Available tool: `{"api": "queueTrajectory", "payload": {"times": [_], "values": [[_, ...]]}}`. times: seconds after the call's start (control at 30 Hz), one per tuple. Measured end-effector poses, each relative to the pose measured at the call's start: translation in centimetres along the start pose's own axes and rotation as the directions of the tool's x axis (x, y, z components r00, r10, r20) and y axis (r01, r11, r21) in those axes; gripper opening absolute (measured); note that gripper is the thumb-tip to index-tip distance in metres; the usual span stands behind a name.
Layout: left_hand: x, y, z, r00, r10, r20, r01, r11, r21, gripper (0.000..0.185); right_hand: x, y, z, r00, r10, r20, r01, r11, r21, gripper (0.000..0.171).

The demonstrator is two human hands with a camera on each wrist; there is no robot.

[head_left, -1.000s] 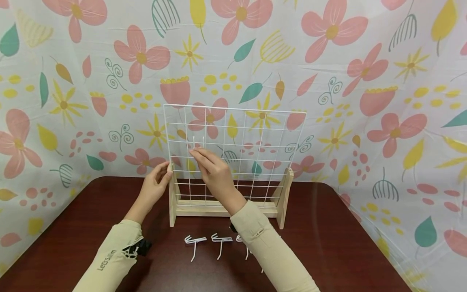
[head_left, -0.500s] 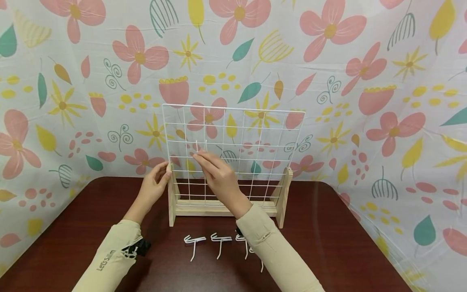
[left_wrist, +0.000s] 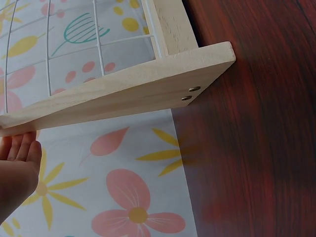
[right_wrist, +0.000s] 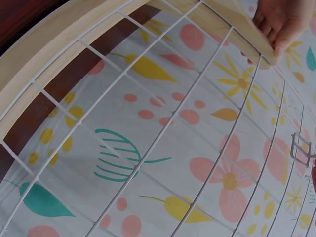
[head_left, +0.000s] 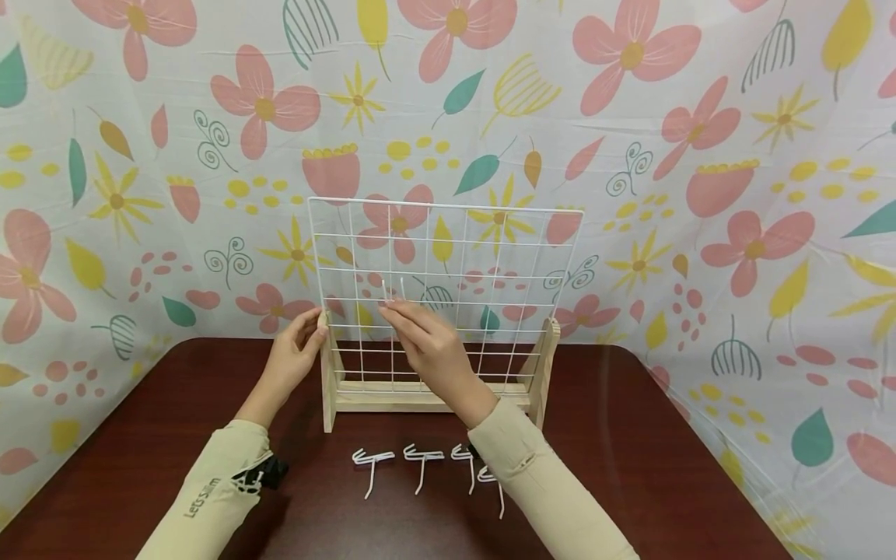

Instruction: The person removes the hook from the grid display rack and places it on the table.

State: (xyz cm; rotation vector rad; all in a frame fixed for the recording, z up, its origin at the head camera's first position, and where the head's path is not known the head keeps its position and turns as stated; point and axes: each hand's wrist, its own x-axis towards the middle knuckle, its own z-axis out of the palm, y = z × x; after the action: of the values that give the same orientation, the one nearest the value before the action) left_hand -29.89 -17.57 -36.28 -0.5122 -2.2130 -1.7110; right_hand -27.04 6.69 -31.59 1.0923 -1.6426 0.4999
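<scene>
A white wire grid panel stands upright in a pale wooden stand. My left hand holds the top of the stand's left upright, thumb and fingers at the wood; the left wrist view shows its fingertips against the side of this upright. In front of the grid my right hand pinches a white wire hook, whose two prongs stick up past the fingertips. In the right wrist view the hook's bent wire end overlaps the grid near the right edge; most of my right hand is out of that frame.
Several more white hooks lie in a row on the dark red-brown table in front of the stand, the rightmost one partly behind my right sleeve. A flower-print cloth hangs behind the table.
My right hand has moved a little right and down along the grid with the hook, uncovering more of the rightmost hook on the table. The left hand stays on the upright.
</scene>
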Motion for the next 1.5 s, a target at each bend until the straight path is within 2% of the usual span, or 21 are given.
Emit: {"api": "queueTrajectory", "payload": {"times": [0.2,0.5,1.03,1.3,1.5], "values": [[0.1,-0.6,-0.1,1.000,0.009,-0.007,-0.009,1.000,0.017,0.045,-0.3,-0.3,-0.5,1.000,-0.028,-0.008,0.028,1.000,-0.001,0.025],[0.2,-0.7,0.0,1.000,0.018,-0.013,-0.017,1.000,0.014,0.044,-1.3,-0.9,-1.4,0.998,-0.065,-0.015,0.065,0.998,0.006,0.019],[0.5,-0.9,-0.1,0.999,0.029,-0.017,-0.029,1.000,0.010,0.044,-3.2,-2.1,-3.0,0.995,-0.095,0.039,0.094,0.995,0.023,0.021],[0.3,-0.8,-0.1,0.999,0.034,-0.021,-0.033,0.999,0.021,0.043,-4.4,-2.4,-4.0,0.989,-0.138,0.042,0.137,0.990,0.045,0.021],[0.3,-0.7,-0.1,1.000,0.026,-0.017,-0.025,0.999,0.034,0.044,-5.1,-2.2,-4.8,0.983,-0.168,0.078,0.165,0.985,0.044,0.023]]}}
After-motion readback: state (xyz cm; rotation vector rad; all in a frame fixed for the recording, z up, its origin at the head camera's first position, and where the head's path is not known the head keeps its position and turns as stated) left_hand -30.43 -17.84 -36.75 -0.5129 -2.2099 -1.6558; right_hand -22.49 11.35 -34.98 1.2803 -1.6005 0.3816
